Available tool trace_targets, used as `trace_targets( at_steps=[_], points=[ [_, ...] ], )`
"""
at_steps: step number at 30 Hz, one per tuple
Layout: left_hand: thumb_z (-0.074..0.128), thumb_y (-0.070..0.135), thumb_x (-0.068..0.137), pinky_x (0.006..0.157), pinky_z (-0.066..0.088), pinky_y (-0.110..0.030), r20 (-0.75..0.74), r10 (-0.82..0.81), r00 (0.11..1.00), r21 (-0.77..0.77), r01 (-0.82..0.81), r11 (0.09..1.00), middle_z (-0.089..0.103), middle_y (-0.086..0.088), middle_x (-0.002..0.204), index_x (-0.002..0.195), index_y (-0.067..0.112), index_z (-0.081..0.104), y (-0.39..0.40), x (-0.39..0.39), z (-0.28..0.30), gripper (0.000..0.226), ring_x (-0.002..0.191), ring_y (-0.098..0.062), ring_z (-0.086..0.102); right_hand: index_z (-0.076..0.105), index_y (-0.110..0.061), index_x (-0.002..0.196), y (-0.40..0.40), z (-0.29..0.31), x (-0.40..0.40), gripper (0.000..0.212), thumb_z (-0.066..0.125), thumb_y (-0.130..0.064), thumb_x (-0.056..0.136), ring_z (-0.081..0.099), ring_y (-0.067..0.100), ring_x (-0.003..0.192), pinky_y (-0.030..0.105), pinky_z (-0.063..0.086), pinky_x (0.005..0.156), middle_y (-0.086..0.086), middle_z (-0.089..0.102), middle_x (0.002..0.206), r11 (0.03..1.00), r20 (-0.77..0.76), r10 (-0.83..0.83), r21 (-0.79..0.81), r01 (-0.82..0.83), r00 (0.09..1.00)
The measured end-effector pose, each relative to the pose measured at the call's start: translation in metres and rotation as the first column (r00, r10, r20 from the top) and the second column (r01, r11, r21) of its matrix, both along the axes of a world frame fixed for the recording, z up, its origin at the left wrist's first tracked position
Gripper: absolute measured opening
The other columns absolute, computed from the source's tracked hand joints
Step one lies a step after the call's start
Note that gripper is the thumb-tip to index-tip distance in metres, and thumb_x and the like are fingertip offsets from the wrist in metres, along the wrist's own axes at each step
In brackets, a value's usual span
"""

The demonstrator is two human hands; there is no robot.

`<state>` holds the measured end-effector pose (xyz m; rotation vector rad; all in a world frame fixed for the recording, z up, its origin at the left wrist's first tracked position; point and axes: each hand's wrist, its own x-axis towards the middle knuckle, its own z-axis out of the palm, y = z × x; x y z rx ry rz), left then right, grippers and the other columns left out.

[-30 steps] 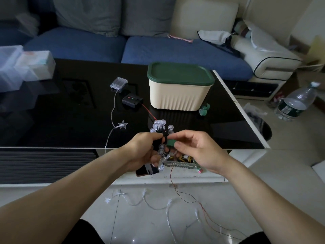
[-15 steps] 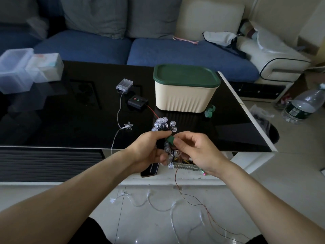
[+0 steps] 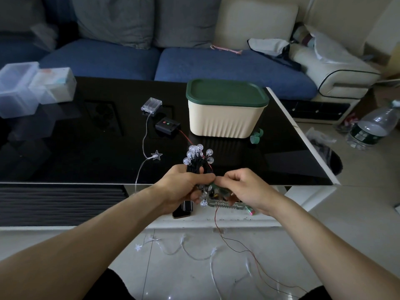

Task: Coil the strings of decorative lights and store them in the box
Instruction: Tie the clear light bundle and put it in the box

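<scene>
Blue sofa point(image 3: 194, 63), pale tiled floor point(image 3: 357, 213)

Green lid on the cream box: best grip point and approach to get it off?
Judging by its shape, take the lid at its overhanging rim, on the near long edge, coming from the front and lifting up. The lip juts past the ribbed box wall, giving fingers an underside to hook. The top is flat, with no knob visible.

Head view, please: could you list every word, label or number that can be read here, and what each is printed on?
None can be read.
Water bottle: green label, print too blurred.
Clear box: coloured patches, no legible text.
Black controller: red and green dots only, no lettering visible.
</scene>
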<state>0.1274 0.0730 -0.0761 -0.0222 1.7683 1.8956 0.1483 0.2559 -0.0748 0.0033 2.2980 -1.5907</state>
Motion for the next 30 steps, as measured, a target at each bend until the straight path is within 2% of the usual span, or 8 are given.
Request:
trace_targets(
  at_steps=[2, 4, 9, 16, 19, 22, 26, 30],
  points=[
    [0.071, 0.009, 0.087, 0.046, 0.039, -0.029, -0.001, 0.008, 1.0, 0.001, -0.008, 1.0, 0.045, -0.002, 0.052, 0.071, 0.009, 0.055, 0.001, -0.001, -0.001, 0.023, 0.039, -0.014, 0.035, 0.062, -0.001, 0.072, 0.001, -0.002, -0.001, 0.035, 0.078, -0.029, 0.085, 0.071, 0.036, 0.075, 0.043, 0.058, 0.074, 0.021, 0.065, 0.073, 0.994, -0.017, -0.082, -0.079, 0.08, 0.996],
    [0.071, 0.009, 0.087, 0.047, 0.038, -0.029, -0.009, 0.011, 1.0, 0.009, -0.01, 1.0, 0.043, -0.002, 0.052, 0.071, 0.009, 0.054, 0.002, -0.001, -0.002, 0.023, 0.039, -0.014, 0.034, 0.059, -0.002, 0.074, 0.002, -0.002, -0.002, 0.026, 0.079, -0.016, 0.084, 0.069, 0.045, 0.073, 0.041, 0.058, 0.063, 0.021, 0.068, 0.07, 0.971, -0.029, -0.153, -0.191, 0.145, 0.988],
    [0.069, 0.012, 0.089, 0.045, 0.038, -0.027, -0.032, -0.03, 0.999, 0.025, 0.031, 0.999, 0.053, -0.007, 0.057, 0.085, 0.0, 0.06, 0.004, 0.002, -0.003, 0.016, 0.041, -0.015, 0.034, 0.061, 0.0, 0.116, 0.004, 0.004, 0.001, 0.023, 0.065, -0.005, 0.094, 0.058, 0.017, 0.053, 0.023, 0.044, 0.044, 0.011, 0.068, 0.07, 0.958, 0.064, 0.014, -0.288, 0.005, 0.998],
    [0.059, 0.016, 0.095, 0.045, 0.041, -0.028, 0.044, -0.013, 0.999, -0.004, 0.013, 1.0, 0.046, -0.005, 0.056, 0.076, 0.004, 0.056, 0.011, 0.003, -0.002, 0.022, 0.039, -0.016, 0.037, 0.069, 0.001, 0.099, 0.018, 0.007, 0.001, 0.014, 0.07, -0.01, 0.091, 0.066, 0.018, 0.067, 0.026, 0.055, 0.061, 0.011, 0.073, 0.077, 0.996, 0.0, 0.089, -0.021, -0.089, 0.996],
    [0.042, 0.008, 0.088, 0.049, 0.046, -0.03, 0.171, -0.049, 0.984, 0.103, 0.031, 0.994, 0.053, -0.009, 0.067, 0.082, 0.004, 0.054, 0.01, 0.001, 0.004, 0.013, 0.044, -0.021, 0.043, 0.071, -0.008, 0.1, 0.02, 0.01, -0.001, 0.009, 0.062, -0.008, 0.097, 0.063, 0.017, 0.067, 0.028, 0.055, 0.065, 0.004, 0.069, 0.073, 0.992, -0.034, -0.012, -0.123, 0.008, 0.999],
    [0.034, 0.003, 0.068, 0.062, 0.055, -0.038, 0.176, -0.213, 0.961, 0.202, 0.176, 0.963, 0.053, -0.019, 0.083, 0.097, -0.003, 0.054, 0.003, -0.001, 0.005, 0.036, 0.058, -0.031, 0.057, 0.07, -0.011, 0.102, 0.018, 0.01, -0.002, 0.015, 0.055, -0.01, 0.101, 0.057, 0.014, 0.064, 0.027, 0.049, 0.06, 0.002, 0.064, 0.075, 0.97, -0.046, -0.045, -0.242, 0.033, 0.998],
    [0.036, -0.005, 0.057, 0.074, 0.057, -0.042, 0.146, -0.386, 0.911, 0.225, 0.349, 0.91, 0.066, -0.023, 0.086, 0.097, -0.013, 0.064, 0.003, 0.002, 0.004, 0.05, 0.075, -0.039, 0.065, 0.071, -0.016, 0.103, 0.009, 0.003, -0.001, 0.014, 0.058, -0.013, 0.1, 0.052, 0.007, 0.058, 0.023, 0.043, 0.054, 0.002, 0.06, 0.074, 0.997, -0.183, 0.06, -0.041, -0.068, 0.981],
    [0.037, -0.01, 0.054, 0.079, 0.057, -0.039, 0.118, -0.447, 0.887, 0.222, 0.415, 0.882, 0.067, -0.023, 0.085, 0.109, -0.012, 0.054, 0.007, 0.005, 0.0, 0.058, 0.085, -0.037, 0.069, 0.075, -0.022, 0.099, 0.005, 0.001, -0.002, 0.014, 0.066, -0.012, 0.095, 0.064, -0.001, 0.074, 0.016, 0.048, 0.07, -0.013, 0.072, 0.079, 0.991, -0.243, 0.134, 0.026, -0.131, 0.961]
  ],
)
